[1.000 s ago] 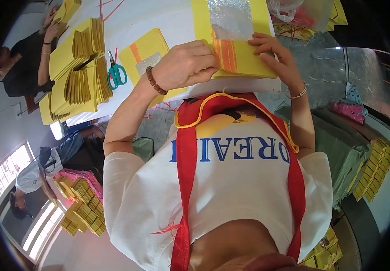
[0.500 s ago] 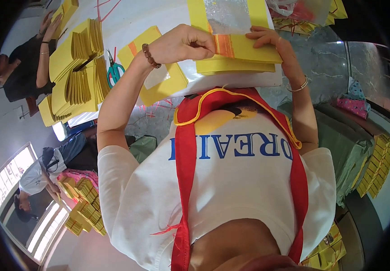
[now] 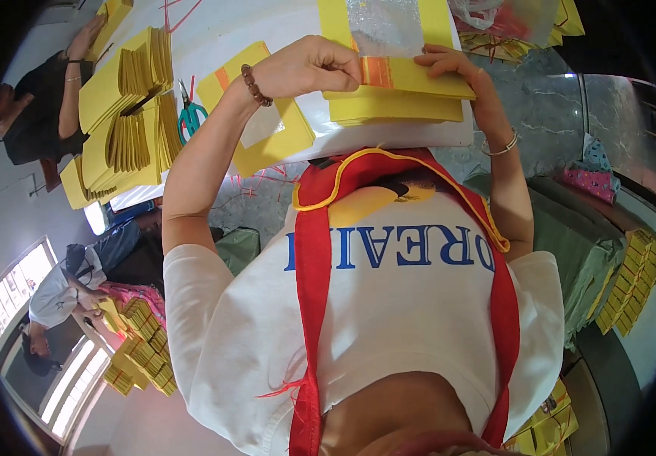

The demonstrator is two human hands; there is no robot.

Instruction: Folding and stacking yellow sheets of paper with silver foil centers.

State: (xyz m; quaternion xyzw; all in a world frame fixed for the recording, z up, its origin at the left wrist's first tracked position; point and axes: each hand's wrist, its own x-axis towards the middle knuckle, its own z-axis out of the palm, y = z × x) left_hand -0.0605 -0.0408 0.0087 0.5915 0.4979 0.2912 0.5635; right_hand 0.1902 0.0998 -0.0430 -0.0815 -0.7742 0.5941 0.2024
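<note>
At the table's near edge lies a stack of yellow paper (image 3: 396, 112), its top sheet (image 3: 426, 78) folded over toward me, with an orange strip (image 3: 376, 72) and a silvery patch (image 3: 385, 26). My left hand (image 3: 316, 64), with a brown bead bracelet at its wrist, is closed at the fold's left end, beside the orange strip. Its fingertips are pressed together on the paper. My right hand (image 3: 457, 67) has its fingers bent over the sheet's right end; its thumb is hidden. Left of the stack, partly under my left forearm, lies another yellow sheet (image 3: 278, 144) with a pale patch.
Teal-handled scissors (image 3: 190, 119) lie beside bundles of folded yellow paper (image 3: 126, 114) on the white table (image 3: 221, 23). A co-worker's hand (image 3: 87, 38) is at the far left. Another person (image 3: 66, 285) works by more yellow bundles. Green-wrapped bales (image 3: 582, 258) stand at my right.
My left hand has risen slightly. The folded sheet's near edge stands a little further off the stack, and its left corner now shows. My right hand has hardly moved.
</note>
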